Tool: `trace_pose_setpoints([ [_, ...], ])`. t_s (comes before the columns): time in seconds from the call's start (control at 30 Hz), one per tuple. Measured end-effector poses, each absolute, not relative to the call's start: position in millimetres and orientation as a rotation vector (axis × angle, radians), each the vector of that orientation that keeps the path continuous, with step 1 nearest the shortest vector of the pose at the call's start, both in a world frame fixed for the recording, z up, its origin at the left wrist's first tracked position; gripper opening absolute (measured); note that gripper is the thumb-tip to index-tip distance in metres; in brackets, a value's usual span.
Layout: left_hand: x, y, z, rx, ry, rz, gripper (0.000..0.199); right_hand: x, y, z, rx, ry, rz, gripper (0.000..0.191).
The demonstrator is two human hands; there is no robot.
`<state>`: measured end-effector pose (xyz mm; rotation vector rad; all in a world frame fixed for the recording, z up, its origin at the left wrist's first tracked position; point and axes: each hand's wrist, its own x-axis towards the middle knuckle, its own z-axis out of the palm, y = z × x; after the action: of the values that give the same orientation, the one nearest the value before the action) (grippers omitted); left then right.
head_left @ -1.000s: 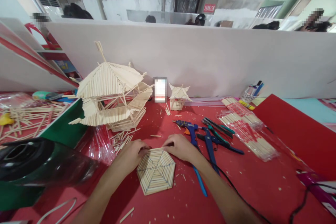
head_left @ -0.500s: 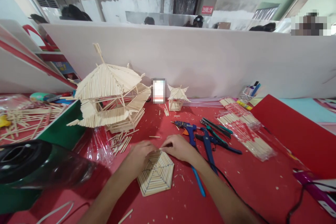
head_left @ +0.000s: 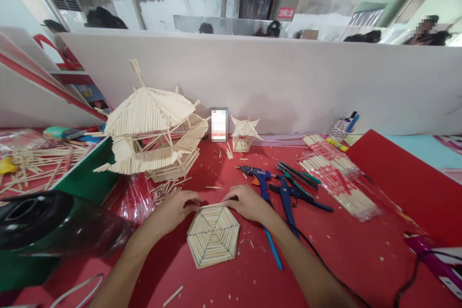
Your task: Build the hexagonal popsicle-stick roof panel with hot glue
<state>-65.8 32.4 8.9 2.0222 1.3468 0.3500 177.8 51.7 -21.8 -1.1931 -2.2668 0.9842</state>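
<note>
A flat hexagonal panel of wooden sticks (head_left: 213,238) lies on the red tabletop, with dark lines running out from its centre to the corners. At its far left corner is my left hand (head_left: 176,209), thumb and fingers closed in a pinch against the edge. My right hand (head_left: 247,203) pinches the far right corner, its fingers bent and partly hiding that corner. Between the two hands, one pale stick (head_left: 211,206) forms the far edge of the panel. Whether the fingertips grip that stick alone or the whole panel edge is hard to see.
A large stick pavilion (head_left: 149,115) stands back left, a small one (head_left: 245,134) behind centre. Right of my hands lie a blue glue gun (head_left: 262,177), pliers (head_left: 306,197) and bagged sticks (head_left: 339,178). A dark transparent container (head_left: 68,226) is at left; a cable (head_left: 321,260) crosses right.
My left hand has moved left from over the panel's far part to its far left corner, uncovering the sticks there. My right hand stays almost in place at the far right corner.
</note>
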Motion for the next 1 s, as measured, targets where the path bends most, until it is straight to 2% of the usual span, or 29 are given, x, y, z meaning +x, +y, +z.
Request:
trace_pose_setpoints([
  [0.37, -77.0, 39.0, -5.2, 2.175, 1.207, 0.412, 0.018, 178.6, 52.5, -26.5, -1.187, -2.221, 0.984, 0.016],
  [1.0, -79.4, 37.0, -5.7, 2.373, 1.178, 0.291, 0.022, 178.6, 48.6, -21.9, -1.198, -2.254, 0.927, 0.014],
])
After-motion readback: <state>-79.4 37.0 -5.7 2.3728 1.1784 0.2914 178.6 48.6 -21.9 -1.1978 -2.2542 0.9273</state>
